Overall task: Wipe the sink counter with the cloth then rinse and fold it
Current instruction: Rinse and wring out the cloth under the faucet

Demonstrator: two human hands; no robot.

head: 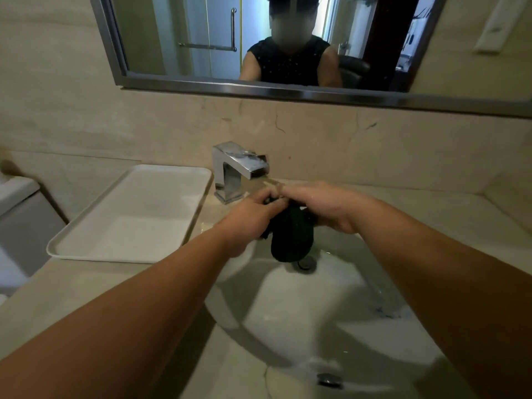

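Note:
A dark green cloth (292, 237) hangs bunched over the white sink basin (288, 312), just in front of the chrome faucet (236, 168). My left hand (253, 214) grips its upper left part with curled fingers. My right hand (322, 205) holds the cloth's top from the right, fingers reaching toward the left hand. The lower end of the cloth dangles above the drain (305, 264). The beige stone counter (431, 220) surrounds the basin.
A white rectangular tray (129, 214) lies on the counter left of the faucet. A framed mirror (259, 90) hangs on the wall behind. An overflow opening (329, 380) shows on the basin's near wall. A white fixture (14, 197) stands at far left.

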